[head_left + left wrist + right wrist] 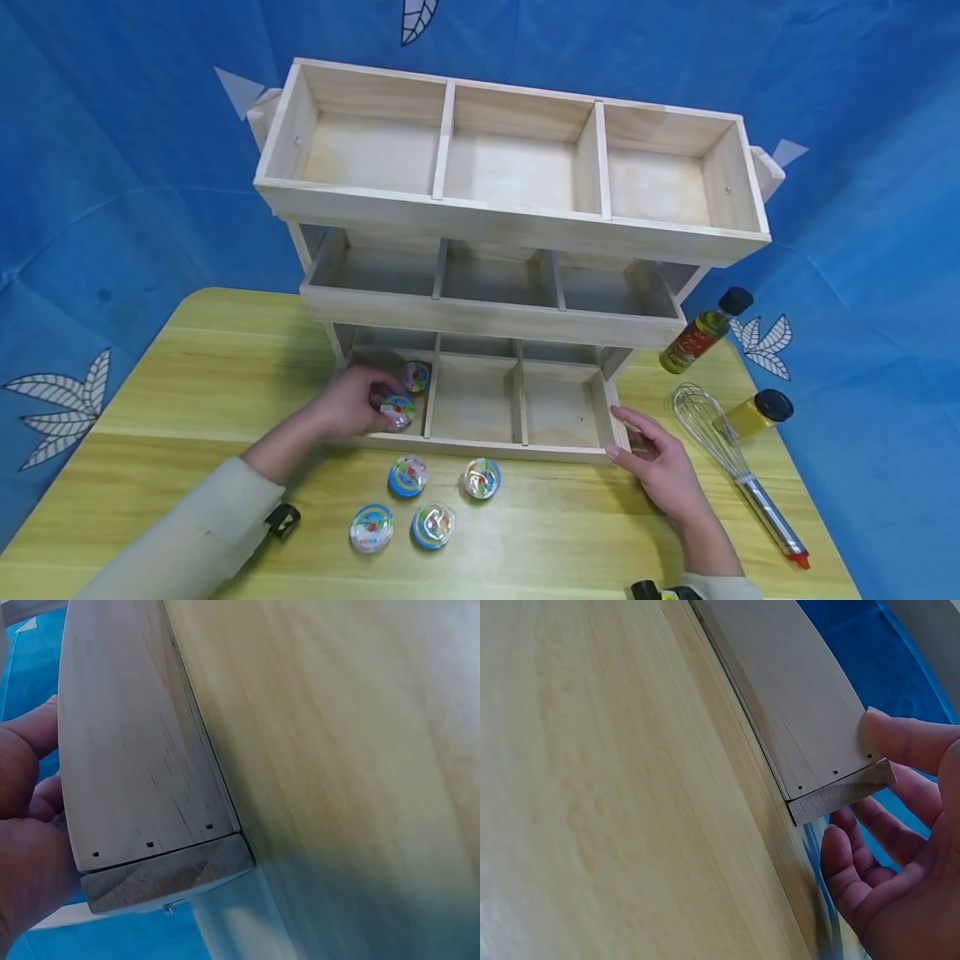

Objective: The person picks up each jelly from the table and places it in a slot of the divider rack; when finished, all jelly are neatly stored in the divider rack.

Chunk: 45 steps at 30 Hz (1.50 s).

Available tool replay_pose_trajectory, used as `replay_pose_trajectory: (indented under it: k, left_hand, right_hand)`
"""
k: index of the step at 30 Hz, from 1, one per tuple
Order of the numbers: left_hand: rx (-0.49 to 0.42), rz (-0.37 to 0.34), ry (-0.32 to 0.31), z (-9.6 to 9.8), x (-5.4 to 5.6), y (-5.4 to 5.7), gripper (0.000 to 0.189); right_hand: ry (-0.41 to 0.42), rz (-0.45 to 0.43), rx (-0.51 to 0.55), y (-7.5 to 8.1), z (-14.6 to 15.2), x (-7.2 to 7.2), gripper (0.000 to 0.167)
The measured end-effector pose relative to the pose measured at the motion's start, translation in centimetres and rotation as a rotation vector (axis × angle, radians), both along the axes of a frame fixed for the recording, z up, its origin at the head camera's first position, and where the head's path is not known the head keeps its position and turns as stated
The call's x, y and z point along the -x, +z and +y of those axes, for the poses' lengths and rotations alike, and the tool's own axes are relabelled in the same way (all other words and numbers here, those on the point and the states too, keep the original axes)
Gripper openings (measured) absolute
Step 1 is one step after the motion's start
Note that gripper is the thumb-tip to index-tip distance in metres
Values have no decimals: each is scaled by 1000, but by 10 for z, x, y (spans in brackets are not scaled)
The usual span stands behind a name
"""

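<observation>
My left hand (354, 402) reaches into the left compartment of the bottom tier of a three-tier wooden shelf (513, 312). Its thumb and fingers pinch a small round blue-and-white pack (398, 408) with a shiny clear cover. Behind that one lies another round pack (416, 377) in the same compartment. In the left wrist view the bottom tier's front board (142, 742) hides most of the left hand. My right hand (663, 467) holds the right front corner of the bottom tier, thumb on the front board (795, 697) and its other fingers round the end.
Several more round packs (432, 526) lie on the wooden table (540, 533) before the shelf. To the right are an oil bottle (697, 337) with a black cap, a whisk (742, 475) and a black-lidded jar (757, 414). A blue cloth (135, 167) hangs behind.
</observation>
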State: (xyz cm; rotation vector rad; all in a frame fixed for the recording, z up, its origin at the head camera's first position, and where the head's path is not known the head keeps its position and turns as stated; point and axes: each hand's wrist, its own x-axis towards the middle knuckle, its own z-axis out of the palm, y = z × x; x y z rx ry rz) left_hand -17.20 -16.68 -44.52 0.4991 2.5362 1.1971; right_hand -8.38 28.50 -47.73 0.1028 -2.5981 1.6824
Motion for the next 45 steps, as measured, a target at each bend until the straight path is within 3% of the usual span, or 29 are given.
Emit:
replay_pose_trajectory:
  k: [10, 21, 28, 33, 38, 42, 45]
  left_hand:
    - [-120, -127, -32, 0, 1, 0, 42]
    - [-201, -212, -70, 1, 1, -1, 41]
    - [-200, -192, -50, -3, -2, 2, 50]
    - [-250, -192, -19, -9, -7, 7, 53]
    - [-346, -143, 26, -18, -24, 17, 52]
    - [-390, -122, 72, -22, -48, 25, 50]
    - [-395, -121, 66, -25, -68, 25, 49]
  right_hand:
    - [6, 8, 1, 0, -1, -2, 50]
    - [-6, -1, -16, 1, 0, -4, 50]
    - [-5, 4, -12, -1, 2, -4, 51]
    - [-9, 2, -8, 0, 2, -5, 51]
    - [-2, -8, 0, 1, 2, -4, 51]
    - [-1, -13, -2, 1, 1, -2, 52]
    - [-1, -13, -3, 1, 0, -1, 51]
